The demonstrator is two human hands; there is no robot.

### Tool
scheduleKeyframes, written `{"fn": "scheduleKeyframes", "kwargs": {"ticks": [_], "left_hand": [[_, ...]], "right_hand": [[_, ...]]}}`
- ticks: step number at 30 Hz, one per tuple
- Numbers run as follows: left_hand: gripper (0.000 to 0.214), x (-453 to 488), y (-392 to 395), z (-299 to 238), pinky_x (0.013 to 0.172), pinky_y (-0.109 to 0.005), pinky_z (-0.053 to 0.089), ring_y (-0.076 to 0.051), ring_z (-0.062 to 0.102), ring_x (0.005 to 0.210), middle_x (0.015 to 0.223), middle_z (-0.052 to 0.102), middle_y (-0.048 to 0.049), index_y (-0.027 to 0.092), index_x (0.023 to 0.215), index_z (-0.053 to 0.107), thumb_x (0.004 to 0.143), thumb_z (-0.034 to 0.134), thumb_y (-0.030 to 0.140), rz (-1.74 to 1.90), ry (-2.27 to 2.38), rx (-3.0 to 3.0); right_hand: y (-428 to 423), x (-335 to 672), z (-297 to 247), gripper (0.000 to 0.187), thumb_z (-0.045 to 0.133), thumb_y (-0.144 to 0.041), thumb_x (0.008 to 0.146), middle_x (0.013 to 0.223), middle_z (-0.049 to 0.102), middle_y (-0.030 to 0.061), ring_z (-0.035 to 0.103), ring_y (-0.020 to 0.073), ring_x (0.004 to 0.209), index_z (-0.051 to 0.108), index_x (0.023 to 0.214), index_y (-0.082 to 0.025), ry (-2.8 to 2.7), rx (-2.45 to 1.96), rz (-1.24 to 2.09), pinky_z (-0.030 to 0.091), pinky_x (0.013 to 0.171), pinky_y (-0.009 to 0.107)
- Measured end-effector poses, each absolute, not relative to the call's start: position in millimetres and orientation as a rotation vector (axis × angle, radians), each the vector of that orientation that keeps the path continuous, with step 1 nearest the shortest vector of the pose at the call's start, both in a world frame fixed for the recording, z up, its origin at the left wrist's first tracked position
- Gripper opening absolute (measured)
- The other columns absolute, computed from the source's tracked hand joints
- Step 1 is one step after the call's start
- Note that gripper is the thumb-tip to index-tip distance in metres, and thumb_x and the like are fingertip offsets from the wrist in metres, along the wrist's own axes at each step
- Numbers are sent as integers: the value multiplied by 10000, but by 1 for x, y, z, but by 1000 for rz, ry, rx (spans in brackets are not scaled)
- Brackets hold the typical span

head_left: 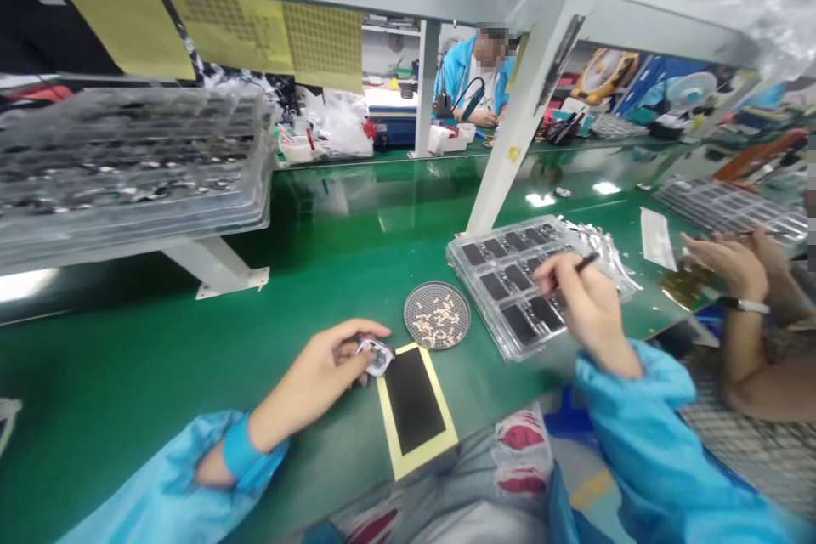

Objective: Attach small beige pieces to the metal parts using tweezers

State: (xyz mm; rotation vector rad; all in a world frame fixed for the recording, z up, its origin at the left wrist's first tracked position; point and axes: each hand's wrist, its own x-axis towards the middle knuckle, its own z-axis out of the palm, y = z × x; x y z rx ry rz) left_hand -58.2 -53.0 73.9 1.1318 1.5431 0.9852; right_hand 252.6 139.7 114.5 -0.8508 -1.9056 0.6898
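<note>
Between the thumb and fingers of my left hand is a small white-rimmed part with a grey, shiny middle; its exact kind I cannot make out. Just right of it lies a black sheet on yellow backing. My right hand pinches a dark, thin pen-like tool over a clear plastic tray whose compartments hold dark rectangular pieces. Between my hands sits a round grey mesh dish with several tiny pale pieces scattered in it.
Stacked clear trays stand on a raised shelf at left. A slanted white post rises behind my tray. At right are a co-worker's hands and another tray. Across the bench sits a person in blue.
</note>
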Motion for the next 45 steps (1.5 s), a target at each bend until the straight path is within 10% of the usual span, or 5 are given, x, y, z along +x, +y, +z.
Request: {"fn": "scheduleKeyframes", "kwargs": {"ticks": [7, 24, 40, 45], "left_hand": [[453, -55, -48, 76, 485, -197, 376, -125, 600, 623, 872, 703, -67, 146, 1093, 622, 793, 754, 460, 1056, 1429, 974], [418, -48, -50, 71, 492, -205, 468, -104, 576, 551, 763, 697, -52, 126, 955, 692, 797, 768, 505, 1066, 1376, 1004], [471, -28, -58, 74, 426, -186, 199, -110, 601, 522, 696, 671, -57, 114, 1014, 707, 891, 621, 560, 1100, 1327, 904], [468, -24, -60, 74, 434, -179, 296, -115, 600, 526, 715, 686, -56, 109, 1017, 697, 833, 712, 539, 1062, 1230, 914]], "right_hand": [[317, 305, 109, 348, 692, -449, 810, 951, 727, 161, 667, 304, 878, 772, 1019, -184, -2090, -1899, 62, 472, 744, 357], [353, 311, 100, 379, 798, -376, 734, 999, 743, 120, 682, 250, 905, 770, 1055, -177, -2306, -1729, 206, 474, 781, 298], [124, 198, 122, 245, 718, -421, 863, 915, 733, 47, 690, 191, 819, 700, 929, -186, -2226, -728, 1190, 557, 755, 314], [75, 156, 105, 182, 621, -255, 953, 1004, 715, 34, 661, 170, 935, 735, 1092, -235, -2448, -325, 963, 529, 839, 313]]}}
